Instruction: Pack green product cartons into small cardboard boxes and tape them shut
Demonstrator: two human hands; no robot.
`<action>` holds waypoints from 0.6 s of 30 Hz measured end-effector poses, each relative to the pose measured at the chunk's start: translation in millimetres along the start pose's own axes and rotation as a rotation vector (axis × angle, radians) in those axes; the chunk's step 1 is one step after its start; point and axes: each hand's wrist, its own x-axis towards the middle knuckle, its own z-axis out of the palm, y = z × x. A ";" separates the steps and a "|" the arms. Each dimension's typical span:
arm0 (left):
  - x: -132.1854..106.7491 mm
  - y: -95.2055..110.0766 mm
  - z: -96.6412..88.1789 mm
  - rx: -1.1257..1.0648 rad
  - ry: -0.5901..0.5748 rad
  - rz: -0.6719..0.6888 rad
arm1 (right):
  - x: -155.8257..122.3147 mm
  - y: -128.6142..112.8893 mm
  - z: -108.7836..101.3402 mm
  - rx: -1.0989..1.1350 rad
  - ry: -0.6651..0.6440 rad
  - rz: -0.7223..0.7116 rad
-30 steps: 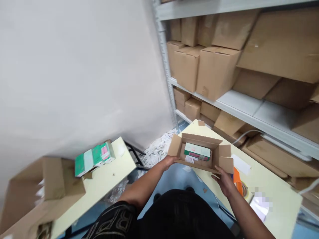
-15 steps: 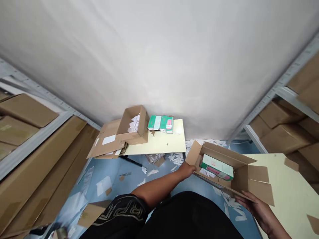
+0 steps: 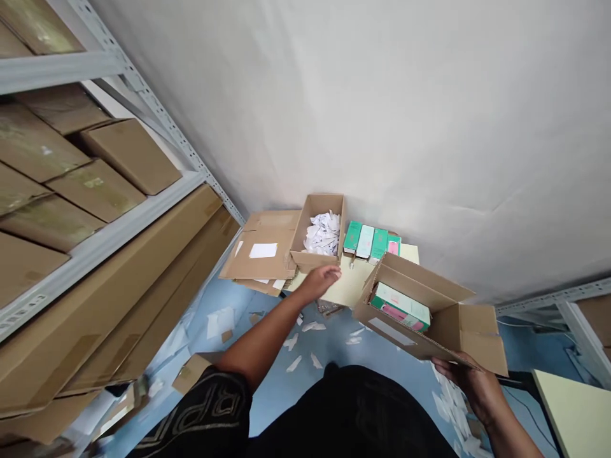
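Observation:
My right hand [image 3: 470,381] grips the lower right edge of an open cardboard box [image 3: 396,334], holding it tilted in front of me. Inside that box lies a green and white carton [image 3: 403,306] with a pink patch. My left hand [image 3: 322,283] is off the box, its fingers loosely bent and nothing visible in them. It hovers by the front of another open cardboard box [image 3: 315,259], which holds crumpled white paper [image 3: 324,234]. Several green and white cartons [image 3: 372,240] stand in a row to the right of the paper-filled box.
Flattened cardboard [image 3: 265,251] lies at the left of the pale table [image 3: 344,289]. Shelving [image 3: 162,191] with cardboard boxes rises on my left. Paper scraps [image 3: 312,326] litter the blue floor. A second pale table [image 3: 573,407] is at lower right.
My left hand has let go of the held box and moved left toward the paper-filled box. My right hand still holds its box, now in front of the far table as the view has turned left.

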 end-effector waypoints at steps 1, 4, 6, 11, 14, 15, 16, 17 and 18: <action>12.1 1.8 -19.5 0.123 0.106 0.027 | 3.5 2.4 12.2 -0.004 -0.011 -0.004; 56.0 5.1 -64.7 0.441 0.168 0.046 | 14.4 9.3 38.8 -0.026 -0.031 -0.003; 88.4 2.8 -83.3 0.722 0.098 -0.038 | 22.5 11.3 50.9 -0.043 -0.037 0.005; 161.8 -14.8 -96.9 0.999 -0.093 -0.315 | 50.6 4.8 72.3 -0.101 -0.028 0.060; 195.5 -27.8 -93.3 1.042 -0.179 -0.442 | 70.6 -4.1 81.0 -0.132 -0.004 0.099; 204.4 -32.5 -91.5 1.052 -0.197 -0.471 | 77.0 -7.4 83.1 -0.139 -0.008 0.114; 212.1 -37.5 -89.4 1.056 -0.213 -0.493 | 83.1 -10.8 84.8 -0.142 -0.013 0.130; 218.5 -42.7 -86.9 1.053 -0.229 -0.508 | 88.8 -14.2 86.1 -0.142 -0.017 0.145; 223.4 -47.8 -84.1 1.042 -0.248 -0.519 | 94.0 -17.7 87.1 -0.142 -0.019 0.157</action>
